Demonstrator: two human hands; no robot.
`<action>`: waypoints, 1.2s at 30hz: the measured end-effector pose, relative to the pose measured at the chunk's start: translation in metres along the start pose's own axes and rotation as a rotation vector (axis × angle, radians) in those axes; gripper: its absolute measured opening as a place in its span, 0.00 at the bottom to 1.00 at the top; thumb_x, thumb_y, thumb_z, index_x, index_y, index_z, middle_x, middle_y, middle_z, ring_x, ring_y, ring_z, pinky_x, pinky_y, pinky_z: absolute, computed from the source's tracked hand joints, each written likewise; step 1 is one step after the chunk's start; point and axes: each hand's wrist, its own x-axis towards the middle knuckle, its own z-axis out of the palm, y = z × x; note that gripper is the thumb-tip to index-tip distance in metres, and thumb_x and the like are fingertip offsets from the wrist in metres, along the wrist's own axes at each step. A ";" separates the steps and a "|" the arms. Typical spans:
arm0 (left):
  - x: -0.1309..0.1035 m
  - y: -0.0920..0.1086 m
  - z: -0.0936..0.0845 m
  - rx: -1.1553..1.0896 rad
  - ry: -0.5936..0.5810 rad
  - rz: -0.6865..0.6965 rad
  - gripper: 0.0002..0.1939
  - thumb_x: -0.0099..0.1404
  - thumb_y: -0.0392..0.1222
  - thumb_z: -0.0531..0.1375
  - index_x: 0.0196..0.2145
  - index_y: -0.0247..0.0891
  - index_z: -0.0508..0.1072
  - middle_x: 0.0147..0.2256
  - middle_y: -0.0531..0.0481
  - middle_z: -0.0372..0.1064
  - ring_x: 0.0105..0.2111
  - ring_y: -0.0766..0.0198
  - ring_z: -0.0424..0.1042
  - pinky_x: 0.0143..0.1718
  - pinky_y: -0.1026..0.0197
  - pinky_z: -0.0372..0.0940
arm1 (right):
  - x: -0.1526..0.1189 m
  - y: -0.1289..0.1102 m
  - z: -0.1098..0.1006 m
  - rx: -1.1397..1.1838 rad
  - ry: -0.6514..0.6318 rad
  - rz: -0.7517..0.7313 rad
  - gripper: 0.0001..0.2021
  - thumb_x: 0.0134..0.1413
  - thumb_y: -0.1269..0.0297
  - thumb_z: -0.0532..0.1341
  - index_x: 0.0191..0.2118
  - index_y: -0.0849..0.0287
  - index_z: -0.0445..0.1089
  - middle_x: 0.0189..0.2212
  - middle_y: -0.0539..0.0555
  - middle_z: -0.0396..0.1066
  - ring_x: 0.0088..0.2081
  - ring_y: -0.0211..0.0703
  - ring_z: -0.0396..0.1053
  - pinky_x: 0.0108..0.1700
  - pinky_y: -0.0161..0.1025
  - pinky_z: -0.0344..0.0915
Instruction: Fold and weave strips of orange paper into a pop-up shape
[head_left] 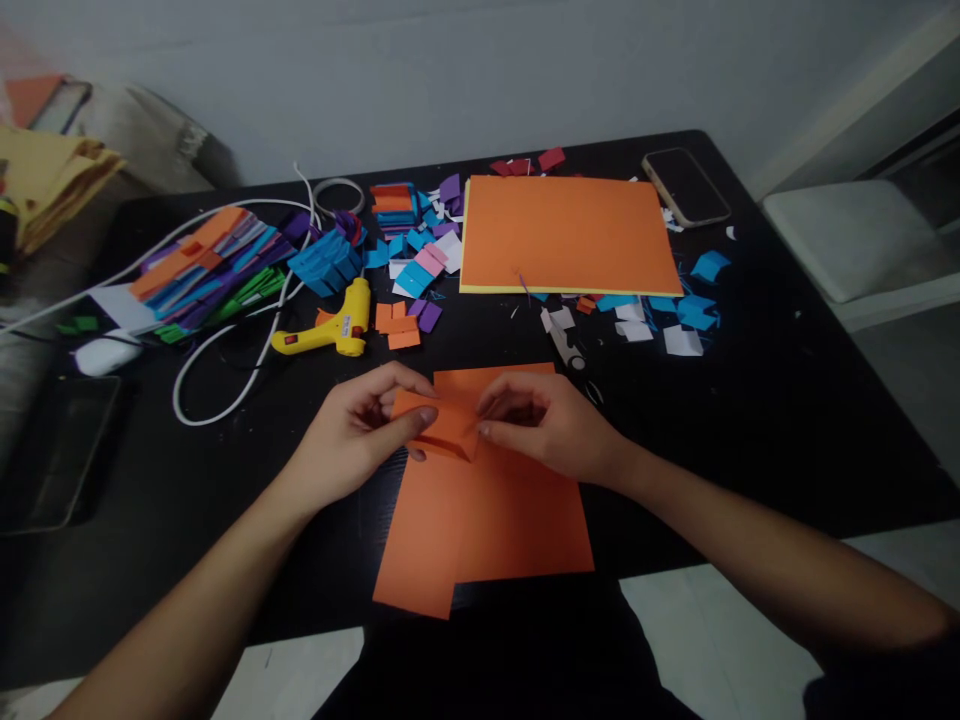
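Pinched between thumb and fingers of my left hand (371, 425) is a small folded orange paper piece (442, 422). At its right edge, my right hand (547, 425) has thumb and fingertips closed on the piece's corner. Beneath both hands lie a larger orange sheet (517, 520) and an orange strip (420, 550), which overlap near the table's front edge.
A yellow glue gun (326, 335) lies left of centre, near a white cable (184, 385). Scissors (574, 360) rest right of centre. Farther back are stacked orange sheets (570, 235), a phone (686, 187), bundled paper strips (217, 260) and scattered coloured pieces on the black table (780, 400).
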 end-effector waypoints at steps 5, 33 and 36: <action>0.000 -0.001 0.005 0.057 -0.029 0.075 0.04 0.63 0.37 0.68 0.34 0.38 0.77 0.31 0.53 0.73 0.30 0.69 0.70 0.29 0.70 0.67 | -0.001 -0.001 0.002 -0.043 -0.031 -0.009 0.07 0.53 0.63 0.71 0.35 0.58 0.74 0.30 0.51 0.79 0.33 0.42 0.78 0.35 0.37 0.69; 0.000 0.003 -0.007 -0.044 -0.188 -0.093 0.08 0.64 0.33 0.62 0.35 0.37 0.83 0.34 0.48 0.80 0.24 0.67 0.77 0.27 0.67 0.74 | 0.002 -0.001 -0.005 0.214 -0.329 0.291 0.14 0.55 0.52 0.71 0.41 0.57 0.82 0.40 0.54 0.82 0.40 0.43 0.78 0.44 0.39 0.70; -0.001 0.000 -0.007 -0.137 -0.190 -0.105 0.12 0.65 0.35 0.60 0.44 0.38 0.82 0.45 0.45 0.79 0.32 0.63 0.80 0.33 0.63 0.77 | 0.001 0.000 -0.004 0.214 -0.256 0.270 0.11 0.55 0.55 0.72 0.37 0.57 0.82 0.35 0.53 0.82 0.36 0.41 0.78 0.40 0.37 0.70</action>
